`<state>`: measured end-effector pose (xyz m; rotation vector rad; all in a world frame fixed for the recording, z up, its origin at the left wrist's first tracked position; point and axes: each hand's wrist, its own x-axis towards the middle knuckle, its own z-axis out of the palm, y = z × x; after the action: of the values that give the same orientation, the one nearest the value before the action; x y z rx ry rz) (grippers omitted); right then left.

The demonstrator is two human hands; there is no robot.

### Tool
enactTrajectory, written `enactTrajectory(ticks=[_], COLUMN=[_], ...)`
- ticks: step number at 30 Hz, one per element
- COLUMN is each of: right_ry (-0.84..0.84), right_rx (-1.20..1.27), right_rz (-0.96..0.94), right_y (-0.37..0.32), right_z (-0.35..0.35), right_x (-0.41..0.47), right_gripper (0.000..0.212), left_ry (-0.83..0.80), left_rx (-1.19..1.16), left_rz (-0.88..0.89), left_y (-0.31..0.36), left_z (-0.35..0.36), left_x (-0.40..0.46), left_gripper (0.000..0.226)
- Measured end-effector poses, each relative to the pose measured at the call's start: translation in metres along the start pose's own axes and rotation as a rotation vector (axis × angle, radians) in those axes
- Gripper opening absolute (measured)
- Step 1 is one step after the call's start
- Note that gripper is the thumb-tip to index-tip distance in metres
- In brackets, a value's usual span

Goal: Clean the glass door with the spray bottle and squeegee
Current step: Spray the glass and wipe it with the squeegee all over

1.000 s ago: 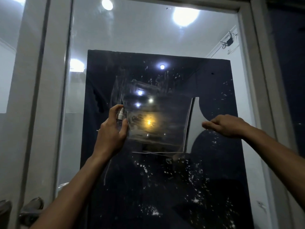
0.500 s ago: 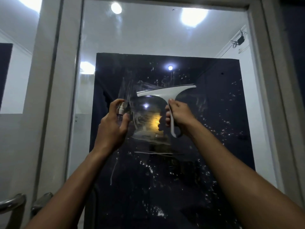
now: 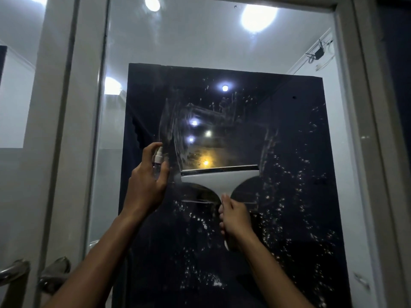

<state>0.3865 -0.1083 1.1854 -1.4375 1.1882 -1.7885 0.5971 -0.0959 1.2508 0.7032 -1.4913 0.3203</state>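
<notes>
The glass door [image 3: 222, 41] fills the view, dark in the middle, with spray droplets and smeared streaks on it. My left hand [image 3: 145, 185] is raised at the pane's left and grips a small clear spray bottle [image 3: 158, 158] with a white nozzle on top. My right hand [image 3: 235, 221] grips the handle of a white squeegee [image 3: 219, 180]. Its wide blade lies level against the glass, above my right hand. A wiped patch of glass shows above the blade.
A pale door frame [image 3: 364, 130] runs down the right side and a wide frame post [image 3: 55, 130] down the left. Metal door handles [image 3: 53, 274] stick out at the lower left. Ceiling lights reflect in the upper glass.
My right hand swung the squeegee in from the right, set its blade high on the glass, then drew it down. My left hand with the bottle stayed nearly still.
</notes>
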Motion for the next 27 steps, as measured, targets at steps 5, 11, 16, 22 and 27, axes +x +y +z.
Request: enactTrajectory(ticks=[5,11,16,22,27], right_ry=[-0.01,0.037,-0.21,-0.384,-0.435], right_rx=[-0.055,-0.386,-1.008,-1.207,-1.18], right_rz=[-0.051,-0.439,-0.662,-0.417,-0.223], right_y=[0.002,-0.038,-0.096,-0.096,-0.079], right_z=[-0.014,-0.03,-0.026,-0.076,-0.14], right_x=[-0.012,0.003,0.038,0.065,0.072], right_gripper=[0.049,0.038,0.052,0.052,0.048], left_ry=[0.006,0.006,0.011,-0.002,-0.036], left_rx=[-0.012,-0.008,0.005,-0.044,-0.067], left_rz=[-0.019,-0.009,0.007,-0.008,-0.012], left_y=[0.0,0.002,0.007,0.012,0.018], left_z=[0.002,0.002,0.004,0.02,0.032], left_x=[-0.009,-0.006,0.001,-0.002,-0.01], left_gripper=[0.041,0.041,0.041,0.041,0.042])
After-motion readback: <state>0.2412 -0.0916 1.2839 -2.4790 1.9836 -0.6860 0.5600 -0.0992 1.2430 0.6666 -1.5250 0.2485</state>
